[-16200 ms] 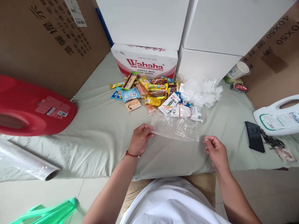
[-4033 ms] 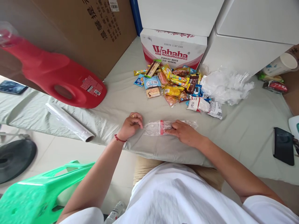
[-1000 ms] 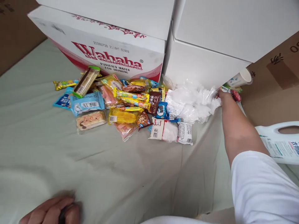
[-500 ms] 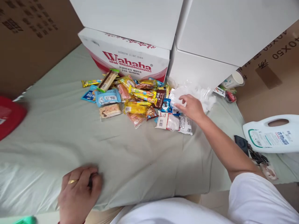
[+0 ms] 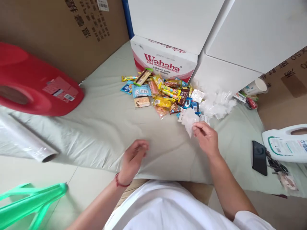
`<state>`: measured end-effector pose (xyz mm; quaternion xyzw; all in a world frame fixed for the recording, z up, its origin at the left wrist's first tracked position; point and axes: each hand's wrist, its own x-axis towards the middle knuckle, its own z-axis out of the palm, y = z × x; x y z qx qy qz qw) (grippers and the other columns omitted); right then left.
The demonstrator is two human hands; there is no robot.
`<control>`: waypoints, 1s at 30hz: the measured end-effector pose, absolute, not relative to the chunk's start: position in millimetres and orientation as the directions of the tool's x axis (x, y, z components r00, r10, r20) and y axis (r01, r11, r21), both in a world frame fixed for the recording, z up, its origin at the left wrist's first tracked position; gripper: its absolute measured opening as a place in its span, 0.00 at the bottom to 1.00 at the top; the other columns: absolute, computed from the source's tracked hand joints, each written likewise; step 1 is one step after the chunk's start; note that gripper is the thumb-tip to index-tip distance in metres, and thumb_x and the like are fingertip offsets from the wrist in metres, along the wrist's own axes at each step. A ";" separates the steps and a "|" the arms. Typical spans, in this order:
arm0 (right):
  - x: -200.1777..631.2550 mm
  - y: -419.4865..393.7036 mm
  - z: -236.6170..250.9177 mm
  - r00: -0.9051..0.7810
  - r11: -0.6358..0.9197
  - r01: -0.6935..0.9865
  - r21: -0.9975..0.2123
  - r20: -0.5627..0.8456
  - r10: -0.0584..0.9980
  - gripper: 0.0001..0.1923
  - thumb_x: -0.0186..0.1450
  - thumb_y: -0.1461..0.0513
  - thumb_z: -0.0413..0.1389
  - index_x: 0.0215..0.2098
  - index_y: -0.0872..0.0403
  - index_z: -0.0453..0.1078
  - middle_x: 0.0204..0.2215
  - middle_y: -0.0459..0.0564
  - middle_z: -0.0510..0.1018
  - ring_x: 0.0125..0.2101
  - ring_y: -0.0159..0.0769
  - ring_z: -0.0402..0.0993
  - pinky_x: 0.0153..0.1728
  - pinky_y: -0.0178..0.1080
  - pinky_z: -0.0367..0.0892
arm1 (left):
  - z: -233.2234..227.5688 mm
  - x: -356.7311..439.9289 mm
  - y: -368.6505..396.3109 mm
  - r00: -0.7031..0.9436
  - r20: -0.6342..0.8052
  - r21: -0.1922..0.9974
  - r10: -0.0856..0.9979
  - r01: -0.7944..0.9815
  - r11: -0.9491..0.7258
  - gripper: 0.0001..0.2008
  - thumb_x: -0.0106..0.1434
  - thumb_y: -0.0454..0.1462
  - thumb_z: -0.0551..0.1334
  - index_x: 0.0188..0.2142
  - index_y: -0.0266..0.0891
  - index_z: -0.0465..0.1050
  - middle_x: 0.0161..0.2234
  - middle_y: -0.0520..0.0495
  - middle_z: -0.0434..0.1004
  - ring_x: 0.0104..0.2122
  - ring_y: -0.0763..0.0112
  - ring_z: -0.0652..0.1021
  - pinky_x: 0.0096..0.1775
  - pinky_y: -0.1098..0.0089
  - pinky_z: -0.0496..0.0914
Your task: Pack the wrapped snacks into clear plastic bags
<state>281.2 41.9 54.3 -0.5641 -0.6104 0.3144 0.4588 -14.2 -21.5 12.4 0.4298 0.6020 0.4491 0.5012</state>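
1. Plastic bag (image 5: 188,119), thin, clear and crumpled, is pinched at its near edge by the fingertips of the right hand (image 5: 206,138) and held just above the pale green sheet (image 5: 100,127), at the near edge of the snack pile.
2. The left hand (image 5: 132,158) is seen blurred, loosely curled and holding nothing, over the front edge of the sheet; a red cord is worn on its wrist.
3. A heap of wrapped snacks (image 5: 160,94) is spread just beyond the bag, against a "Wahaha" carton (image 5: 165,62).
4. A pile of crumpled clear bags (image 5: 219,103) lies to the right of the snacks, in front of white boxes (image 5: 237,41).
5. A black phone (image 5: 259,157) and a white jug (image 5: 286,143) are found at the far right.
6. A red jug (image 5: 35,86) and a roll of clear film (image 5: 26,140) lie at the left, with a green plastic stool (image 5: 28,204) below them on the floor.
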 end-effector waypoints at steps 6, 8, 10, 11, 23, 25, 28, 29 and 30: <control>242.1 -16.8 26.2 -0.180 0.193 0.378 -0.906 0.133 0.975 0.10 0.71 0.56 0.58 0.45 0.41 0.83 0.41 0.50 0.82 0.41 0.43 0.78 0.44 0.46 0.72 | 18.4 49.9 10.3 0.289 -0.554 0.696 0.781 -0.354 0.625 0.31 0.47 0.58 0.77 0.38 0.37 0.76 0.34 0.47 0.77 0.31 0.71 0.77 0.23 0.75 0.65; 242.7 -25.2 18.3 -0.078 0.089 0.327 -0.941 0.067 0.995 0.09 0.71 0.54 0.59 0.45 0.42 0.82 0.40 0.50 0.82 0.38 0.42 0.77 0.42 0.45 0.72 | 10.4 53.7 14.0 0.294 -0.557 0.669 0.777 -0.396 0.629 0.28 0.42 0.50 0.82 0.33 0.36 0.75 0.27 0.52 0.73 0.25 0.77 0.72 0.22 0.76 0.62; 246.5 -29.4 10.8 0.091 -0.053 0.182 -0.982 -0.037 0.995 0.10 0.69 0.51 0.62 0.43 0.44 0.81 0.37 0.48 0.81 0.33 0.39 0.74 0.38 0.43 0.71 | 2.5 52.0 13.4 0.265 -0.556 0.626 0.788 -0.490 0.607 0.27 0.39 0.45 0.83 0.31 0.37 0.72 0.23 0.56 0.70 0.22 0.81 0.68 0.22 0.77 0.58; 248.9 -30.4 7.1 0.160 -0.119 0.077 -0.990 -0.105 0.982 0.10 0.67 0.50 0.63 0.41 0.45 0.80 0.35 0.47 0.80 0.30 0.37 0.72 0.35 0.42 0.71 | -0.6 50.2 12.0 0.254 -0.552 0.603 0.794 -0.536 0.591 0.26 0.40 0.43 0.83 0.30 0.37 0.72 0.23 0.57 0.69 0.21 0.82 0.68 0.22 0.78 0.58; 267.3 -23.0 11.8 0.264 -0.193 -0.021 -0.981 -0.192 0.945 0.28 0.64 0.42 0.64 0.55 0.46 0.74 0.53 0.52 0.79 0.50 0.42 0.74 0.46 0.41 0.72 | 13.7 51.6 -6.8 0.165 -0.394 0.754 0.904 -0.505 0.421 0.24 0.45 0.47 0.81 0.29 0.38 0.71 0.30 0.55 0.73 0.30 0.79 0.73 0.37 0.73 0.72; 263.6 -15.8 13.0 0.171 -0.226 0.069 -0.972 -0.212 0.962 0.29 0.59 0.44 0.68 0.53 0.47 0.75 0.48 0.52 0.81 0.46 0.42 0.76 0.44 0.41 0.72 | 13.7 54.8 -8.6 0.189 -0.374 0.765 0.908 -0.490 0.417 0.24 0.47 0.47 0.80 0.29 0.38 0.71 0.30 0.55 0.74 0.30 0.79 0.73 0.37 0.73 0.72; 254.9 -8.5 11.0 0.106 -0.287 0.074 -0.955 -0.279 0.954 0.22 0.58 0.44 0.69 0.40 0.50 0.78 0.29 0.47 0.78 0.30 0.36 0.71 0.29 0.37 0.68 | 9.6 56.2 -8.2 0.162 -0.403 0.741 0.901 -0.520 0.425 0.23 0.48 0.47 0.80 0.30 0.39 0.70 0.28 0.56 0.71 0.28 0.79 0.71 0.34 0.73 0.70; 252.1 -7.9 10.1 0.129 -0.297 0.032 -0.954 -0.291 0.948 0.22 0.58 0.43 0.68 0.37 0.51 0.77 0.25 0.45 0.74 0.26 0.34 0.68 0.25 0.36 0.64 | 7.9 55.4 -7.4 0.141 -0.424 0.730 0.895 -0.532 0.430 0.24 0.47 0.47 0.80 0.30 0.40 0.69 0.27 0.57 0.70 0.27 0.79 0.71 0.33 0.74 0.70; 249.9 -8.2 9.3 0.161 -0.303 -0.018 -0.953 -0.302 0.940 0.22 0.58 0.43 0.67 0.35 0.51 0.75 0.23 0.43 0.72 0.23 0.32 0.64 0.21 0.34 0.60 | 6.3 54.3 -6.5 0.126 -0.445 0.720 0.887 -0.538 0.437 0.24 0.46 0.47 0.80 0.30 0.40 0.68 0.26 0.58 0.69 0.27 0.79 0.70 0.32 0.74 0.70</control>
